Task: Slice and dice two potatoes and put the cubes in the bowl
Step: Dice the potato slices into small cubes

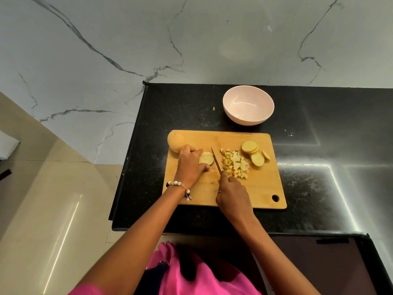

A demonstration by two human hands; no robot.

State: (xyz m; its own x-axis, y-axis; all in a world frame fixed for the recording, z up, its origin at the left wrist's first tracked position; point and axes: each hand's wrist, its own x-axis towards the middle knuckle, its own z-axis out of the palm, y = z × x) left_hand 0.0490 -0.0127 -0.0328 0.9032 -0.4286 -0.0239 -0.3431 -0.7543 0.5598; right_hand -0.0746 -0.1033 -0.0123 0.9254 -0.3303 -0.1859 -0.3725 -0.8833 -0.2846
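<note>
Nearest the viewer, a person in a pink garment (191,277) stands at a black bench (319,188), both forearms reaching over a wooden board (255,194). The right hand (232,195) has its fingers curled round the handle of a knife (215,160), whose blade points away across the board. The left hand (189,165), a beaded bracelet (178,185) on its wrist, pinches a stack of potato slices (206,159) between fingertips and thumb, just left of the blade. Just right of the blade lies a heap of cubes (235,165). Further right, a second group of round slices (254,152) overlap one another. At the board's far left corner rests an uncut potato (175,141), just beyond the left hand. Beyond the board stands a pale pink bowl (248,107), holding nothing; a small scrap (214,108) lies to its left.
</note>
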